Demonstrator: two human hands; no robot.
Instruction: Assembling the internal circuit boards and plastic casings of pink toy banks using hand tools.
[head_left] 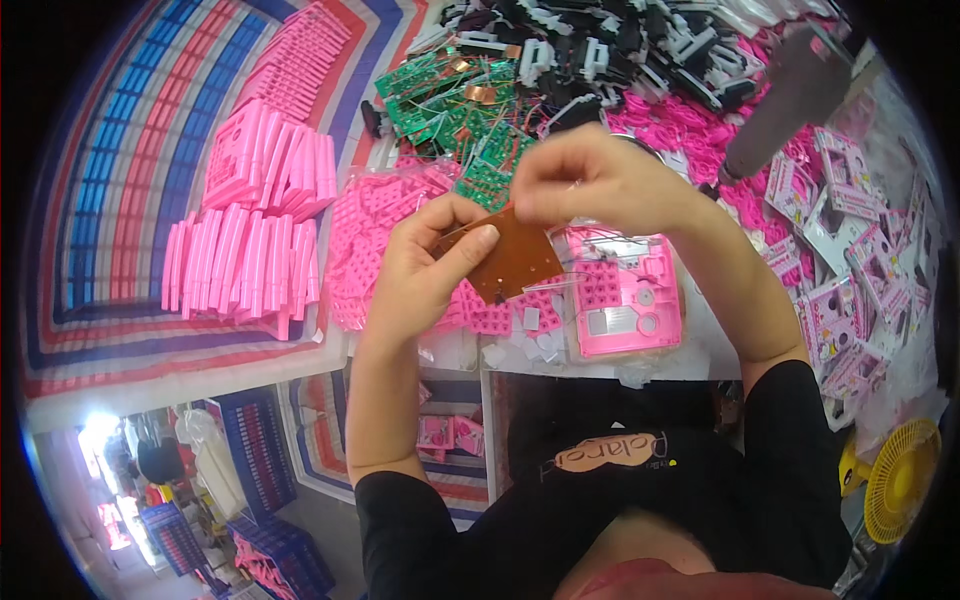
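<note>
My left hand point(415, 265) grips a brown circuit board point(520, 260) between thumb and fingers, holding it tilted above the table. Over the board's upper edge, my right hand point(600, 180) is closed with its fingertips pinched together; blur hides what they hold, if anything. Just right of the board lies an open pink plastic casing point(655, 335) with round and square cut-outs. A pink rubber keypad point(598, 287) rests on the casing's left part. Beyond my hands is a heap of green circuit boards point(425, 105) with wires.
Pink casing parts point(240, 265) stand in stacks at the left on striped sheeting point(110, 345). More pink keypads point(365, 225) are heaped beside my left hand. Black and white parts point(600, 60) pile up at the back. Printed pink-white panels point(845, 310) and a yellow fan point(903, 480) are at right.
</note>
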